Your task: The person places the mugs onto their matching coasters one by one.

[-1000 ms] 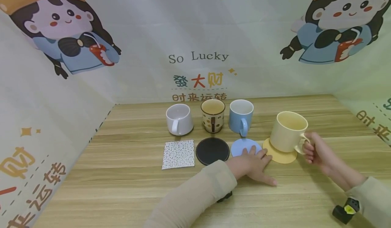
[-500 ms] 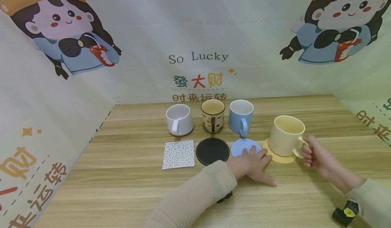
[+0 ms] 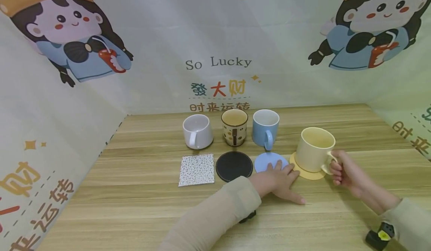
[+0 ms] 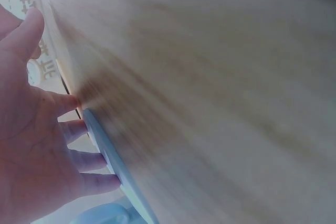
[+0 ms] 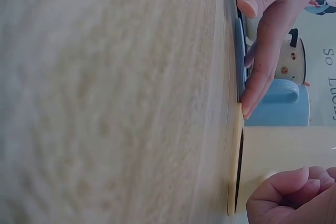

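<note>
The pale yellow mug [image 3: 313, 152] is over the round yellow coaster [image 3: 311, 175], its base close to the coaster, with a thin dark line between them in the right wrist view. My right hand [image 3: 345, 170] grips its handle with curled fingers. Fingers spread, my left hand [image 3: 281, 181] lies across the near part of the round blue coaster [image 3: 266, 160], and its fingertips reach the left edge of the yellow one. In the left wrist view, the left fingers [image 4: 97, 161] rest straight along the edge of the blue coaster.
Behind the coasters stand a white mug [image 3: 198, 133], a patterned brown-rimmed cup [image 3: 234, 129] and a blue mug [image 3: 264, 125]. A speckled square coaster [image 3: 196, 170] and a round black coaster [image 3: 234, 166] lie to the left. A printed cloth [image 3: 161, 75] surrounds the wooden table.
Held in my right hand, the yellow mug has come down and slightly left, nearer the middle of the yellow coaster. My left hand has stayed in place.
</note>
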Tool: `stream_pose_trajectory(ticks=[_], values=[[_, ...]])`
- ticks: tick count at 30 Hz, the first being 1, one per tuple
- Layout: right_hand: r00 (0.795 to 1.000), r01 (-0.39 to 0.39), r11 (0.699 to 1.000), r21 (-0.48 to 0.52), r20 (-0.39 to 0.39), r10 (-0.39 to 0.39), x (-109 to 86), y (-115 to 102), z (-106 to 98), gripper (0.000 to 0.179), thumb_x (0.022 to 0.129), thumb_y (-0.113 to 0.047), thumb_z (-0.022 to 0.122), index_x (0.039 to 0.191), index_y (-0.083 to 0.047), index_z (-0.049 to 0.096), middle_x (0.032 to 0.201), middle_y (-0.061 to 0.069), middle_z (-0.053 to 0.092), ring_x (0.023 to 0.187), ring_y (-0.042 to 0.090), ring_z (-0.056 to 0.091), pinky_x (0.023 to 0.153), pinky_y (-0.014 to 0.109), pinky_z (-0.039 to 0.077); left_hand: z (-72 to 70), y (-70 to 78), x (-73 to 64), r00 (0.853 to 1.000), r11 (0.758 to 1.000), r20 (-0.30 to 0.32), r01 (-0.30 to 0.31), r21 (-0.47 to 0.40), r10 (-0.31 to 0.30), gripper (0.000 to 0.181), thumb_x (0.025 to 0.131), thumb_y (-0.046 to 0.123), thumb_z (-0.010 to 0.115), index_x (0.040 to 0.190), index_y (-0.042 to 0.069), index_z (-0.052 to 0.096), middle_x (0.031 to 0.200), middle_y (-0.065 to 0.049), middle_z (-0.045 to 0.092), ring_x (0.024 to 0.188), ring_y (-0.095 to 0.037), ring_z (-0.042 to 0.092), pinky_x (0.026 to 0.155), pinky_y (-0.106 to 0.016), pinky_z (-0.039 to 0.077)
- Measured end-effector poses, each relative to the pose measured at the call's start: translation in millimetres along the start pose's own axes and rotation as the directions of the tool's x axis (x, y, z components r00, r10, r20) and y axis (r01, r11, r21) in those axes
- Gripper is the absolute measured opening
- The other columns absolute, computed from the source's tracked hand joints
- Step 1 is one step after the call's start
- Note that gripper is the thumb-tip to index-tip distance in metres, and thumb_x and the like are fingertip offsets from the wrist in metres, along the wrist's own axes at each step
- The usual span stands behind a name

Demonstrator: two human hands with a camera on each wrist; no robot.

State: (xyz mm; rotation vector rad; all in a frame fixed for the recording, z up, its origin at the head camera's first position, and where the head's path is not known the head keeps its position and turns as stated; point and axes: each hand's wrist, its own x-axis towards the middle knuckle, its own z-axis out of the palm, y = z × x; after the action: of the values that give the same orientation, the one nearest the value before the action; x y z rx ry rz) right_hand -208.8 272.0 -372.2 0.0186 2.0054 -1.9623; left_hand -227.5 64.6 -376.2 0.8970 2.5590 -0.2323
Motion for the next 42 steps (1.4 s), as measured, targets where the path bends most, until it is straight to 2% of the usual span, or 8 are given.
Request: stream_pose_trajectory(ticks=[15, 20, 23, 29, 31, 34, 39, 42], values=[[0.998, -0.029, 0.999, -0.036, 0.062, 0.032, -0.7, 1.2, 4.4, 0.045, 0.097, -0.031, 0.012, 0.055, -0.020, 0.024, 0.053, -0.007, 0.026, 0.051, 0.013, 0.022, 0.049, 0.024, 0.029, -0.8, -0.5, -1.9, 1.000, 1.000, -0.002, 0.000, -0.003, 0.000, 0.083, 0.078, 0.075, 0.039, 0.146, 0.035, 0.012, 0.153, 0.011, 0.005, 0.141, -0.023, 0.004, 0.112, -0.042, 0.013], [0.986, -0.051, 0.995, -0.081, 0.155, 0.063, 0.6, 1.0, -4.0, 0.045, 0.097, -0.035, 0.010, 0.058, -0.021, 0.027, 0.057, -0.008, 0.031, 0.053, 0.009, 0.029, 0.053, 0.024, 0.031, -1.2, -0.8, -2.2, 1.000, 1.000, -0.004, -0.004, -0.010, 0.004, 0.083, 0.078, 0.075, 0.038, 0.146, 0.035, 0.012, 0.153, 0.011, 0.005, 0.141, -0.023, 0.004, 0.112, -0.043, 0.013], [0.981, -0.049, 0.987, -0.156, 0.178, 0.077, -0.2, -0.7, -8.6, 0.048, 0.098, -0.037, 0.010, 0.061, -0.022, 0.035, 0.063, -0.010, 0.041, 0.057, 0.006, 0.040, 0.058, 0.024, 0.039, -2.0, -1.7, -2.4, 1.000, 1.000, 0.001, -0.009, -0.024, 0.009, 0.083, 0.078, 0.075, 0.038, 0.146, 0.035, 0.012, 0.153, 0.011, 0.004, 0.141, -0.023, 0.004, 0.112, -0.043, 0.012], [0.998, -0.012, 0.920, -0.391, 0.048, 0.034, -9.0, -12.2, -8.8, 0.048, 0.099, -0.037, 0.017, 0.089, -0.005, 0.052, 0.085, 0.000, 0.055, 0.069, 0.010, 0.059, 0.064, 0.030, 0.052, -5.1, -4.5, -2.6, 0.999, 0.995, 0.009, -0.031, -0.090, 0.032, 0.080, 0.081, 0.072, 0.037, 0.146, 0.035, 0.010, 0.153, 0.012, 0.004, 0.141, -0.022, 0.001, 0.113, -0.040, 0.009], [1.000, 0.014, 0.888, -0.460, 0.021, -0.005, -12.9, -19.8, -10.9, 0.053, 0.099, -0.036, 0.020, 0.102, 0.007, 0.051, 0.093, 0.006, 0.056, 0.069, 0.011, 0.061, 0.064, 0.031, 0.052, -6.0, -6.0, -3.6, 0.999, 0.992, -0.009, -0.049, -0.118, 0.048, 0.079, 0.082, 0.071, 0.037, 0.147, 0.034, 0.010, 0.153, 0.011, 0.005, 0.141, -0.022, 0.001, 0.113, -0.040, 0.008], [0.999, 0.041, 0.858, -0.513, 0.002, -0.047, -16.9, -32.2, -17.6, 0.055, 0.099, -0.035, 0.024, 0.117, 0.012, 0.046, 0.101, 0.010, 0.057, 0.068, 0.012, 0.061, 0.063, 0.031, 0.052, -8.1, -9.2, -8.7, 0.996, 0.986, -0.042, -0.078, -0.149, 0.072, 0.080, 0.083, 0.070, 0.037, 0.147, 0.030, 0.011, 0.154, 0.008, 0.005, 0.141, -0.023, 0.001, 0.113, -0.041, 0.007], [0.995, 0.073, 0.871, -0.485, -0.023, -0.097, -19.0, -49.0, -26.9, 0.036, 0.099, -0.035, 0.029, 0.115, -0.011, 0.052, 0.095, -0.005, 0.058, 0.069, 0.012, 0.062, 0.062, 0.031, 0.053, -12.0, -18.8, -23.7, 0.994, 0.980, -0.071, -0.094, -0.178, 0.082, 0.080, 0.083, 0.070, 0.037, 0.147, 0.027, 0.014, 0.154, 0.006, 0.006, 0.141, -0.025, 0.002, 0.113, -0.041, 0.008], [0.991, 0.109, 0.873, -0.475, -0.018, -0.134, -18.2, -57.6, -27.7, 0.039, 0.100, -0.035, 0.029, 0.120, -0.007, 0.048, 0.089, -0.015, 0.057, 0.070, 0.011, 0.062, 0.063, 0.031, 0.053, -10.6, -27.2, -30.5, 0.993, 0.981, -0.083, -0.091, -0.173, 0.078, 0.080, 0.084, 0.069, 0.037, 0.148, 0.026, 0.015, 0.154, 0.005, 0.007, 0.141, -0.026, 0.003, 0.112, -0.042, 0.009]])
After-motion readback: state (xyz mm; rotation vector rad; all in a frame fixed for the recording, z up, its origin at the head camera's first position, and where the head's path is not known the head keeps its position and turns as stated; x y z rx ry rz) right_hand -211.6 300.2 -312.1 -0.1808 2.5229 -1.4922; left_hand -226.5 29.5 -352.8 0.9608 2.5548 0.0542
